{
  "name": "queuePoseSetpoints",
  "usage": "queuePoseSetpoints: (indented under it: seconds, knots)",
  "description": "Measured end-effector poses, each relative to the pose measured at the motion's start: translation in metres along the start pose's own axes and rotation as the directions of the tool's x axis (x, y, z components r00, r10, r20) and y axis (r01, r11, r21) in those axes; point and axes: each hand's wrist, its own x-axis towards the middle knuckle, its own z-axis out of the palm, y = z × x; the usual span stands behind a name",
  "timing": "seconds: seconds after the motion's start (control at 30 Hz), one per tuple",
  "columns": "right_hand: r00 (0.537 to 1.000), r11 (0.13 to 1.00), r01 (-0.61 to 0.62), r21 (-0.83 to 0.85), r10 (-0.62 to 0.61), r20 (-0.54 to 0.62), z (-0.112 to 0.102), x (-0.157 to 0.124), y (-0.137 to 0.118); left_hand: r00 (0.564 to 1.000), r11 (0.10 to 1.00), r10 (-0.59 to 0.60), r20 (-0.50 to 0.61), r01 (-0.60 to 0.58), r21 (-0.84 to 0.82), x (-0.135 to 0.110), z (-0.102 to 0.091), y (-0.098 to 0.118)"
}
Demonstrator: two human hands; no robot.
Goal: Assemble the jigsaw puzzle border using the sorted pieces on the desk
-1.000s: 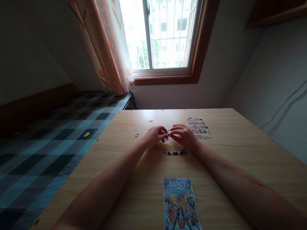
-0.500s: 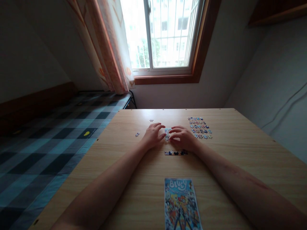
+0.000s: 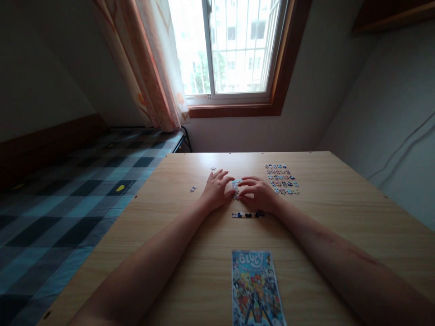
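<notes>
A small joined section of jigsaw puzzle (image 3: 235, 189) lies flat on the table between my hands. My left hand (image 3: 216, 189) rests at its left side, fingers spread, with the thumb tip at the section's edge. From the right, my right hand (image 3: 257, 192) reaches over the section's edge; its fingers are curved, and a gap shows between thumb and forefinger. I cannot make out any loose piece in either hand. Just nearer to me is a joined puzzle strip (image 3: 246, 215), its right end close under my right wrist.
Several rows of puzzle pieces (image 3: 282, 179) lie at the right. Small pieces (image 3: 193, 189) and another bit (image 3: 213, 169) are at the left. A Bluey picture sheet (image 3: 256, 285) lies at the front of the wooden table (image 3: 190, 253). A checked bed (image 3: 84, 199) stands left.
My left hand's fingers have lifted and spread slightly. The right hand stays almost in place at the puzzle section. The whole view has shifted a little.
</notes>
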Motion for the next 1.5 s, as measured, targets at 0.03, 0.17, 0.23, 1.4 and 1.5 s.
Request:
queuePoseSetpoints:
  seconds: [0.03,0.17,0.23,1.4,1.5]
  knots:
    - [1.000,1.000,-0.002,-0.006,0.002,0.000,-0.0005,-0.0002,-0.0001,1.000,1.000,-0.002,-0.001,0.002,-0.004,0.0002,0.0006,-0.0005]
    - [1.000,1.000,0.010,-0.023,-0.010,0.013,-0.0026,0.0001,-0.0018,1.000,1.000,-0.011,-0.006,0.011,-0.009,0.0004,0.0013,-0.0012]
    - [1.000,0.999,0.017,-0.027,-0.017,0.024,-0.0029,0.0005,-0.0026,1.000,1.000,-0.015,-0.003,0.015,-0.012,0.0004,0.0010,-0.0009]
    - [0.999,0.999,-0.034,-0.036,0.034,-0.014,-0.0021,-0.0024,-0.0006,0.998,0.998,-0.024,0.066,0.028,-0.055,-0.0023,-0.0018,-0.0008]
    - [0.999,0.998,-0.033,-0.052,0.033,-0.005,-0.0031,-0.0021,0.0002,0.999,0.996,-0.006,0.040,0.010,-0.087,-0.0016,-0.0008,-0.0036]
